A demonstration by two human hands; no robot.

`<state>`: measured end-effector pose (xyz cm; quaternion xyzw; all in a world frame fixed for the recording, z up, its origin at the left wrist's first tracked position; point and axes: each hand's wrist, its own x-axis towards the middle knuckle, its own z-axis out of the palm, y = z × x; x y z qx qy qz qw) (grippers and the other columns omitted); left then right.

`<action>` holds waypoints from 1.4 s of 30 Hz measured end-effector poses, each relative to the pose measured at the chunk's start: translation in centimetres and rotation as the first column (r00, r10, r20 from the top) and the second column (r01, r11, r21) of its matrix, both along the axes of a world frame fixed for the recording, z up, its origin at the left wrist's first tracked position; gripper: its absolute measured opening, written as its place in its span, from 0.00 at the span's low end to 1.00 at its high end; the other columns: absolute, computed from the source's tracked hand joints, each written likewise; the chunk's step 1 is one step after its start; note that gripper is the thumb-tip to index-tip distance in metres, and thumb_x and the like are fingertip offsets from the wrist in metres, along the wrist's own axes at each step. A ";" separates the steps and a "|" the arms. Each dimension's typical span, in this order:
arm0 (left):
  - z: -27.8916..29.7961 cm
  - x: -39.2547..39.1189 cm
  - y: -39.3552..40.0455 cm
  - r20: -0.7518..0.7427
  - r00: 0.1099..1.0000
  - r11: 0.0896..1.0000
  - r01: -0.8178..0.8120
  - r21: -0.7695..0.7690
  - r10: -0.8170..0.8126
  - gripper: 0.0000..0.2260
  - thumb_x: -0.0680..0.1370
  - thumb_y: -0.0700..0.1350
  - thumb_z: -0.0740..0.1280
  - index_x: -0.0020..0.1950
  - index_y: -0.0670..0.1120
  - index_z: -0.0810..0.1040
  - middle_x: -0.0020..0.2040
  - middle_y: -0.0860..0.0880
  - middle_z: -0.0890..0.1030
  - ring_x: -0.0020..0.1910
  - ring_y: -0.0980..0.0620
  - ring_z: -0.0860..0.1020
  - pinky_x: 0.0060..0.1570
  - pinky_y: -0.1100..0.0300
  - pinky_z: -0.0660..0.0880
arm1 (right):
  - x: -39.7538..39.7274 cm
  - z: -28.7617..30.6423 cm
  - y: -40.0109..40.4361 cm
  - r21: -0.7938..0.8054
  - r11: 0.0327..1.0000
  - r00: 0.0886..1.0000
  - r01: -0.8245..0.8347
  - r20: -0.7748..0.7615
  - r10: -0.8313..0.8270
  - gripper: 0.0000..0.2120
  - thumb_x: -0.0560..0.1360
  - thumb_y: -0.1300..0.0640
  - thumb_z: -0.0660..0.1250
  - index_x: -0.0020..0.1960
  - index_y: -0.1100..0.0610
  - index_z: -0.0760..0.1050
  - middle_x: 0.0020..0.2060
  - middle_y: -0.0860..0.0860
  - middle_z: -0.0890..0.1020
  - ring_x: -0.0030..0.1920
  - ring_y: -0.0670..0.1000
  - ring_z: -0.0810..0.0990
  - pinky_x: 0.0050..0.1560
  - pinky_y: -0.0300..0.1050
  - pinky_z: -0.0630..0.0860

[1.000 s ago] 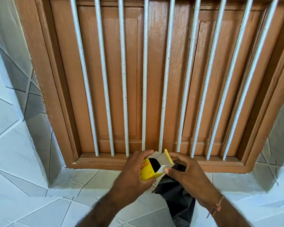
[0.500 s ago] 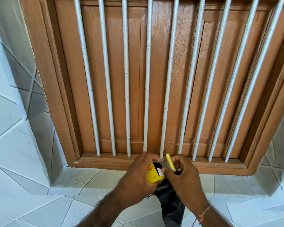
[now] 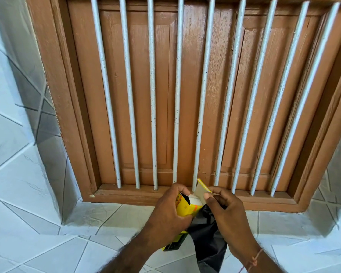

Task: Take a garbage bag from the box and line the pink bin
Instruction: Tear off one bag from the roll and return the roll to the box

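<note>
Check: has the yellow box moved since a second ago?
Yes. The yellow box has edged rightward, from under the fourth window bar towards the fifth.

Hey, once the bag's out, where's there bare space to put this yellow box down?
The white tiled ledge left of the left hand is bare, up to the wooden window frame. The tiles right of the right hand are bare too. It is crowded in the middle: yellow box and black garbage bag between both hands.

Home interior: tiled wall [image 3: 18,174], barred [image 3: 154,95] wooden window shutters [image 3: 185,75].
</note>
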<state>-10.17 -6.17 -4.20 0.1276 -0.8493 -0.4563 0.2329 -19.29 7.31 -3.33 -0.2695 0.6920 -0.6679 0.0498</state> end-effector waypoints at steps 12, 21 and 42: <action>0.7 -0.3 0.8 0.062 0.998 0.979 -0.005 -0.205 0.018 0.35 0.70 0.53 0.75 0.68 0.65 0.56 0.63 0.60 0.71 0.52 0.61 0.72 0.48 0.74 0.69 | 0.7 -0.6 -0.5 0.243 0.970 0.989 0.015 -0.149 0.022 0.18 0.67 0.35 0.65 0.43 0.49 0.79 0.40 0.45 0.84 0.44 0.44 0.81 0.49 0.35 0.76; 0.1 -0.2 1.0 0.081 0.996 0.964 -0.003 -0.267 0.026 0.35 0.71 0.51 0.74 0.68 0.66 0.56 0.64 0.59 0.72 0.55 0.58 0.72 0.51 0.67 0.74 | 0.8 -0.6 -0.7 0.233 0.968 0.973 0.092 -0.228 -0.038 0.04 0.73 0.49 0.70 0.41 0.48 0.79 0.37 0.43 0.84 0.43 0.37 0.80 0.41 0.29 0.75; 0.2 -0.7 -0.5 0.210 0.978 0.905 0.091 -0.416 -0.002 0.19 0.71 0.49 0.73 0.56 0.56 0.68 0.51 0.55 0.77 0.46 0.58 0.75 0.39 0.71 0.68 | 0.6 -2.2 0.5 0.535 0.844 0.855 0.022 -0.448 0.262 0.17 0.76 0.50 0.65 0.65 0.43 0.75 0.59 0.35 0.76 0.57 0.39 0.74 0.59 0.27 0.67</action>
